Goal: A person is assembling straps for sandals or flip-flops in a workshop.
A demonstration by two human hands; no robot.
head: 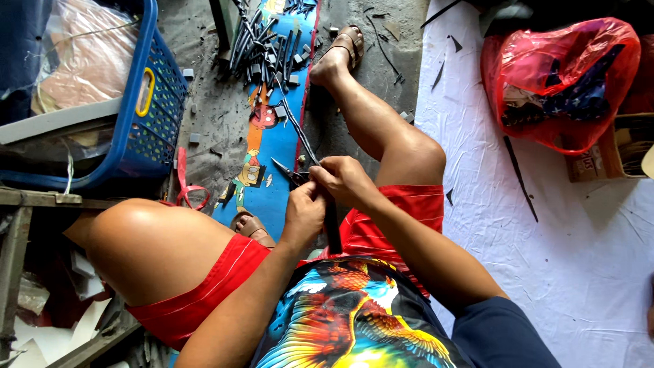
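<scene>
While both hands meet above the blue cartoon-printed mat (269, 146) on the grey floor (211, 102), the left hand (304, 212) has its grip pressed shut around small dark metal scissors (289, 172), whose blades part slightly toward the mat's middle. The right hand (344, 178) pinches a long thin black strip (300, 136) between closed fingertips, just beside the scissors, with the strip running up toward a pile of black cut pieces (269, 48) at the mat's far end.
</scene>
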